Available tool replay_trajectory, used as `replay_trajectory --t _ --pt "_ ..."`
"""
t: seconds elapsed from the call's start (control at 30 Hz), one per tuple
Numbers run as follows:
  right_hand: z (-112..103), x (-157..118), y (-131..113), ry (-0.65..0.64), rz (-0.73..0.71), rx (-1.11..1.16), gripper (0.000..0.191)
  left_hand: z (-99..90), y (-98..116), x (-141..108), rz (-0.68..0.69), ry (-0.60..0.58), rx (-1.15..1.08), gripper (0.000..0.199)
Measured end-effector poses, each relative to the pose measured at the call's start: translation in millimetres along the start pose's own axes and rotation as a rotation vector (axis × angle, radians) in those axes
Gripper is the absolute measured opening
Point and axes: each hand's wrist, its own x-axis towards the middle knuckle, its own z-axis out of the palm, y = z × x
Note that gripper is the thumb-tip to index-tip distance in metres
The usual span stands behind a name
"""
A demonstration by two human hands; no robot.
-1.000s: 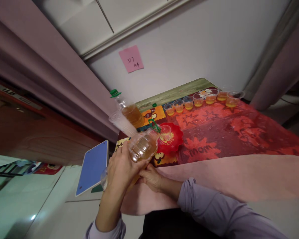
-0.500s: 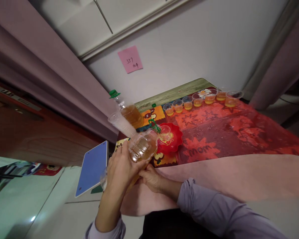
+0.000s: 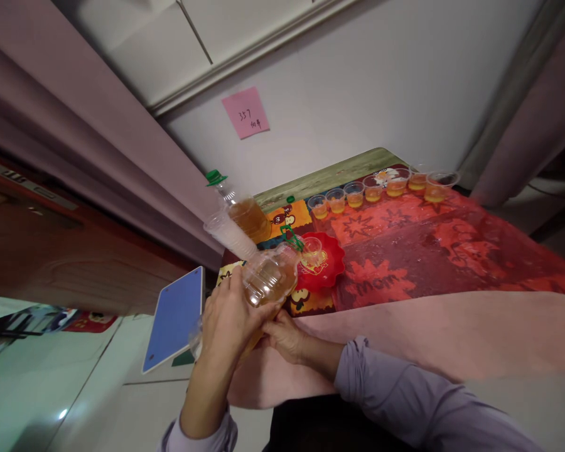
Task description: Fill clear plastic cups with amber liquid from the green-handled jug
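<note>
A large clear bottle of amber liquid [image 3: 270,276] is tilted, its neck at a small clear cup [image 3: 312,251] on a red scalloped plate [image 3: 329,270]. My left hand [image 3: 228,314] wraps round the bottle's body from above and the left. Lower down, my right hand [image 3: 285,336] grips the same bottle from the right, its fingers partly hidden beneath it. A green ring handle [image 3: 290,238] hangs at the neck. Behind stand a second bottle with a green cap [image 3: 249,216] and a leaning stack of clear cups [image 3: 230,233].
Several clear cups holding amber liquid [image 3: 355,196] form a row along the back of the patterned table [image 3: 419,251]. A small green cap [image 3: 290,199] lies near them. A blue board [image 3: 175,319] is at the left, and a pink note [image 3: 245,113] is on the wall.
</note>
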Motion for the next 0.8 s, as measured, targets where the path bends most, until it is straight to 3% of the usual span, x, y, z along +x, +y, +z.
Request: replay_trajectory --t 0.8 --pt "3.6 -2.6 -5.5 -0.002 0.002 0.021 0.069 -0.5 -0.4 0.4 0.004 0.003 -0.001 0.082"
